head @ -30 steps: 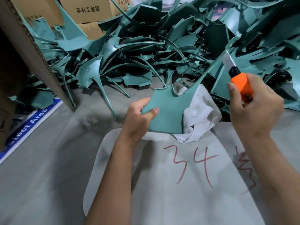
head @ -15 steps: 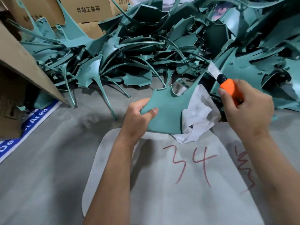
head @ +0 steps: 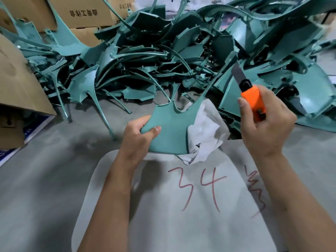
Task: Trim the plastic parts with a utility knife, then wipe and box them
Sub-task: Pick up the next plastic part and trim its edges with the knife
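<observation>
Two hands work over a grey sheet (head: 181,224) marked "34" in red. The left hand (head: 140,137) grips a teal part (head: 169,131) at its left edge, with the thumb curled over the front face and the other fingers behind it. The right hand (head: 263,128) is clamped on an orange knife (head: 251,100), all fingers wrapped around the handle, and the blade (head: 238,73) is extended and points up and a little to the left.

The part stands upright between the hands, just above the sheet. Its wide body is low, and a thin arm (head: 216,77) rises from the upper right corner, up and to the right. This long axis leads toward the blade, and the tip of the blade is very near the top of the arm; whether they touch, I cannot tell. So the knife hand is the nearer one to the edge that needs cutting, and I judge the next cut runs along this arm while the left hand keeps the body steady.

A white cloth (head: 205,131) lies just behind the part on its right side, ready for wiping. Behind everything is a big pile (head: 163,57) of the same teal parts. Cardboard boxes (head: 85,13) stand at the back left, and one box flap (head: 16,79) is at the left edge; what is inside them is not visible
</observation>
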